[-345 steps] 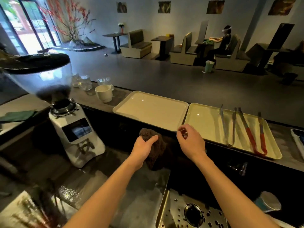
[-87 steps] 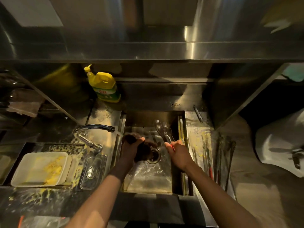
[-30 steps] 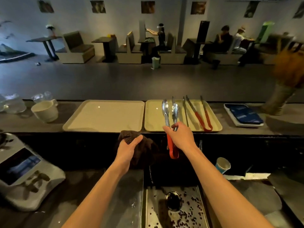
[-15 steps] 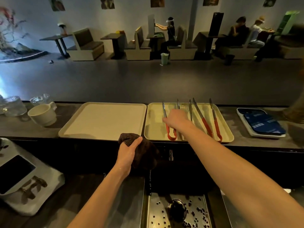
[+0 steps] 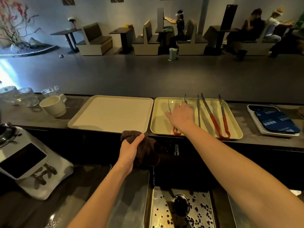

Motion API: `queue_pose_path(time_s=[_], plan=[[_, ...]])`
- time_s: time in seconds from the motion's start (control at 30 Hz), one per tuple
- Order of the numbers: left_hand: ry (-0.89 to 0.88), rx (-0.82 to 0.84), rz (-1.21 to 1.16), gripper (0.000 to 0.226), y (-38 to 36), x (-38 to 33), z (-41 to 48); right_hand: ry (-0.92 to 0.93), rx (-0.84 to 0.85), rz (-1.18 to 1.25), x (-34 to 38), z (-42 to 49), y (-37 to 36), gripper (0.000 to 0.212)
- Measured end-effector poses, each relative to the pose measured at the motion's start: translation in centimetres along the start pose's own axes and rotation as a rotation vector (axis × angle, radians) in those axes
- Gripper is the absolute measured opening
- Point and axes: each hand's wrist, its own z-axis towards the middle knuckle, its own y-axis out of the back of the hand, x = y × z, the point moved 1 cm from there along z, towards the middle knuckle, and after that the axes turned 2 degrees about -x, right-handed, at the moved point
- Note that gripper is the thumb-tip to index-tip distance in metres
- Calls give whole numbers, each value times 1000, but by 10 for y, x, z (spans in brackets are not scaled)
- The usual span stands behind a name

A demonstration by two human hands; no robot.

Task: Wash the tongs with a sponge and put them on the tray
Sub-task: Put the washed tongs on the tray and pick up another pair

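Right hand (image 5: pixel 180 115) is out over the right tray (image 5: pixel 158 124), palm down on top of the red-handled tongs (image 5: pixel 177 133). The thumb is splayed left, next to the left arm of the tongs. The fingers point away from us and are mostly hidden by the back of the hand, so we cannot tell if they pinch the tongs or just rest on them.

The tongs lie in the left half of that tray, red loop end at the near rim and tips pointing to the far rim.

Left hand (image 5: pixel 131 148) is clenched around the dark brown sponge (image 5: pixel 146 152), held in front of the counter edge and above the sink (image 5: pixel 162 209). We see a thin line of drips under the sponge.

2 more pairs lie in the same tray, to the right of the hand:
- plain metal tongs (image 5: pixel 198 111), just beside the hand
- second red-handled tongs (image 5: pixel 215 122), arms spread, in the right half

The left tray (image 5: pixel 111 112) sits rim to rim with the right one. A white cup (image 5: pixel 54 105) and some glasses (image 5: pixel 19 96) stand further left on the counter. There is a small white tray with a blue item (image 5: pixel 276 120) at far right, and a white machine with a dark screen (image 5: pixel 24 162) at near left. The sink floor has dark bits scattered around the drain (image 5: pixel 181 206).
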Motion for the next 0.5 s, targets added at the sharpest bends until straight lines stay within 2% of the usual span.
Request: queue_pose_path(time_s=[0.07, 0.13, 0.23, 0.5], plan=[[-4, -6, -24, 9, 10, -2, -7, 22, -109, 95, 9, -17, 8, 58], [-2, -38, -56, 7, 28, -2, -14, 71, -129, 262, 25, -41, 16, 47], [12, -113, -107, 8, 66, 2, -27, 158, -14, 501, 62, -88, 20, 28], [21, -391, -206, 11, 201, 9, -83, 414, 132, 801, 193, -207, 22, 29]])
